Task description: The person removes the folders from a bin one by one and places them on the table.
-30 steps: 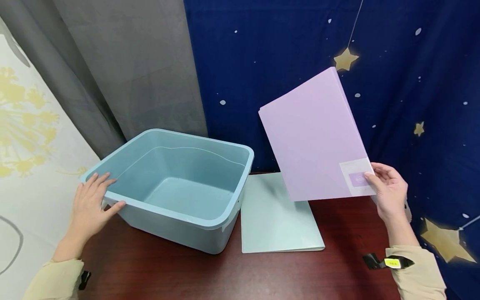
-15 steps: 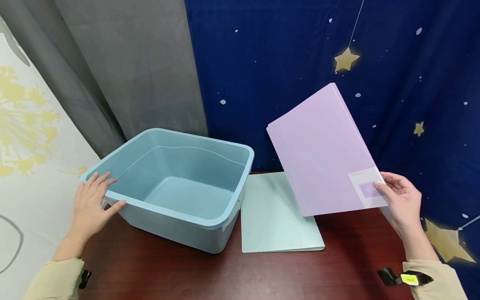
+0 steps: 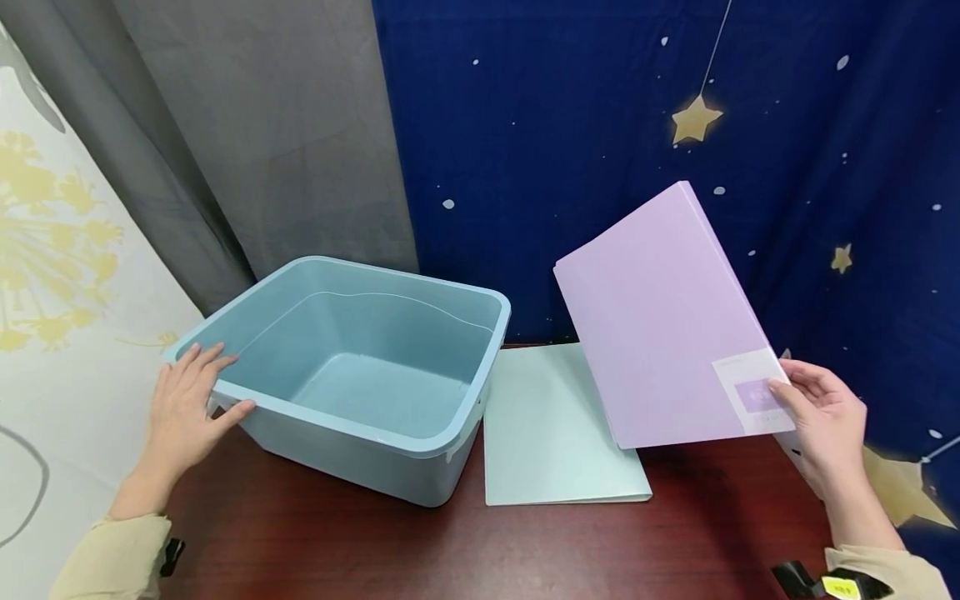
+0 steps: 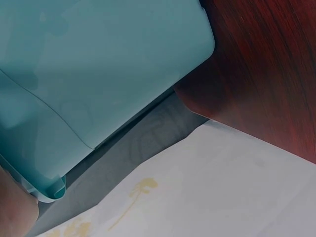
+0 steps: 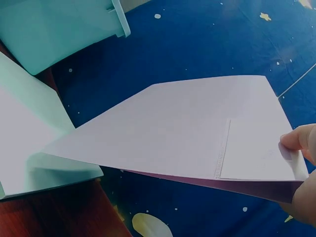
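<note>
My right hand (image 3: 828, 417) pinches a lilac folder (image 3: 660, 333) at its lower right corner, thumb on the front beside a white label (image 3: 752, 392). The folder is tilted and raised, overlapping a pale mint folder (image 3: 562, 442) that lies on the table. In the right wrist view the lilac folder (image 5: 173, 131) spreads out from the thumb and fingers, and its covers part slightly along the lower edge. My left hand (image 3: 183, 408) rests with spread fingers over the left rim of a blue plastic tub (image 3: 337, 417), whose inside holds nothing.
The dark red wooden table (image 3: 337, 550) carries the tub at left and the mint folder directly right of it. Behind hang a grey curtain (image 3: 300, 125) and a navy curtain (image 3: 540, 167) with stars. White flowered cloth (image 3: 67, 400) lies along the left.
My right hand has moved down and to the right, carrying the lilac folder lower, closer over the mint folder. The left hand stays on the tub's rim.
</note>
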{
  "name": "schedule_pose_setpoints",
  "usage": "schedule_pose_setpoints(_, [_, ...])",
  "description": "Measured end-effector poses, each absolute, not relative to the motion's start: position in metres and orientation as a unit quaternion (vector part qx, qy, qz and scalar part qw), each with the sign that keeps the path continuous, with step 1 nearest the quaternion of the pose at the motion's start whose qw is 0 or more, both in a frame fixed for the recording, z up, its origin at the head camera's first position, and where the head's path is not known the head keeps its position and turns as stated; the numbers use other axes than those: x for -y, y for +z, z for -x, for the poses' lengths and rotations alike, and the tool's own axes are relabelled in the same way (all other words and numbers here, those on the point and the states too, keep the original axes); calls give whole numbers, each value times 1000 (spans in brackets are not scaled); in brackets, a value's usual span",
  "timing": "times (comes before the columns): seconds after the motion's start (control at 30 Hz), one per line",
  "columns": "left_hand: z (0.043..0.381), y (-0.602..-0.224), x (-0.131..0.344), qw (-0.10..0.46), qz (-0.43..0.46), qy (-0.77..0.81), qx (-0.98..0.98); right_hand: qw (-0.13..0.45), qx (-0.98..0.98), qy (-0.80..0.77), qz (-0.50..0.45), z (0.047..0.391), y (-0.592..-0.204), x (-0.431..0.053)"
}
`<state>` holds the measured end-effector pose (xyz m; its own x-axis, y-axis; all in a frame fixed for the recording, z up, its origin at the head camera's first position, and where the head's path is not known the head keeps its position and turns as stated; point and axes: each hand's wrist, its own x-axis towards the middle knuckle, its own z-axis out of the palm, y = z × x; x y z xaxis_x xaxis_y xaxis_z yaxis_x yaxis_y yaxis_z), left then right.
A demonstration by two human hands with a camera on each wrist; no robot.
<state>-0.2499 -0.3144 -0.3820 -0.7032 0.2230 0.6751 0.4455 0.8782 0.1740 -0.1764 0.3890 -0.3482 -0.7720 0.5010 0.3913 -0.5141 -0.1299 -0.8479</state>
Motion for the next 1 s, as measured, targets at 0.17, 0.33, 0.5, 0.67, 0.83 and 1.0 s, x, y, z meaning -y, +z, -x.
schedule_pose_setpoints(0.17, [250, -383, 314, 341, 187, -166, 907, 334, 579, 743, -16, 170, -346, -390])
schedule_pose_setpoints(0.33, [249, -383, 315, 340, 187, -171, 906, 322, 600, 732, -19, 166, -348, -393])
schedule_pose_setpoints(0.5, [249, -383, 314, 340, 185, -168, 907, 318, 618, 719, -1, 162, -351, -397])
schedule_pose_setpoints(0.67, [250, -382, 313, 345, 188, -166, 905, 306, 632, 711, 10, 159, -351, -400])
schedule_pose_setpoints(0.83, [250, -382, 313, 342, 187, -171, 905, 295, 638, 711, 10, 158, -352, -401])
schedule_pose_setpoints(1.0, [250, -381, 312, 344, 186, -172, 904, 283, 636, 718, 5, 159, -357, -403])
